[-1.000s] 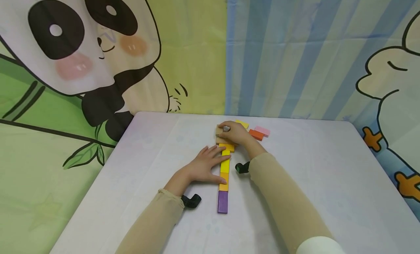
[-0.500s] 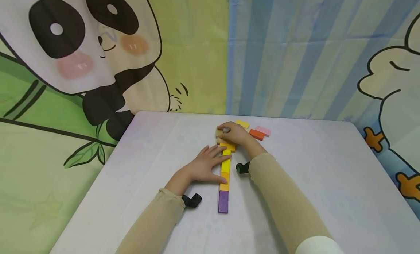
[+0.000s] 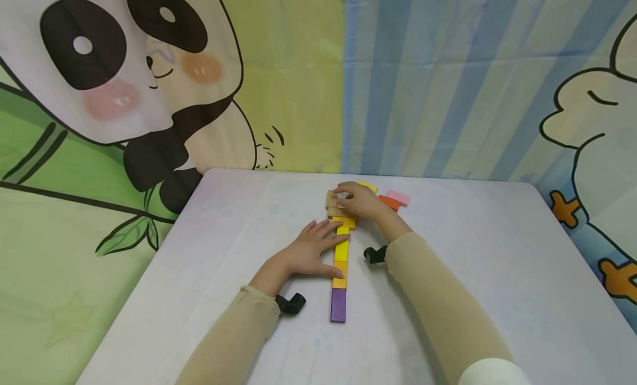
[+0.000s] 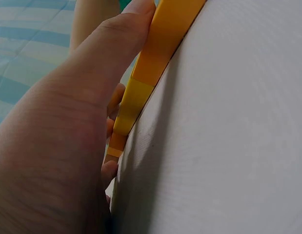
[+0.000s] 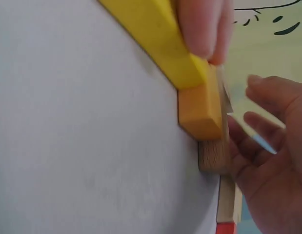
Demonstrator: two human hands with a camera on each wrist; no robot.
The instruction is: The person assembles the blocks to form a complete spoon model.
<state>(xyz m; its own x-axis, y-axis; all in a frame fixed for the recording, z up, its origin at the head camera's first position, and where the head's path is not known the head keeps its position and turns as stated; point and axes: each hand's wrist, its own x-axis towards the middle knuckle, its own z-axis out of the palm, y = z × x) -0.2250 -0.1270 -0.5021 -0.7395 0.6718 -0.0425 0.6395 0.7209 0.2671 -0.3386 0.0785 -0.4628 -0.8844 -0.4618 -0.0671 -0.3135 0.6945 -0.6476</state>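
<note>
In the head view a row of small building blocks runs away from me: a purple block (image 3: 338, 306), orange and yellow blocks (image 3: 342, 252), a crosswise orange block (image 3: 351, 223), then plain wooden blocks (image 3: 331, 199) at the far end. My left hand (image 3: 312, 249) lies spread over the row's left side. Its thumb and fingertips touch the orange and yellow blocks. Just right of the wooden blocks is my right hand (image 3: 359, 200), fingers bent loosely. The right wrist view shows its thumb and index finger (image 5: 268, 87) apart, beside a wooden block (image 5: 213, 156).
Behind my right hand lie a red block (image 3: 390, 201), a pink block (image 3: 398, 197) and a yellow block (image 3: 368, 186). They rest on a white-covered table (image 3: 448, 252), against a cartoon-printed curtain (image 3: 293, 81). Each wrist wears a black camera (image 3: 291, 304).
My right fingers have come off the far wooden block, and the hand and forearm have shifted slightly right. The left hand stays in place on the row.
</note>
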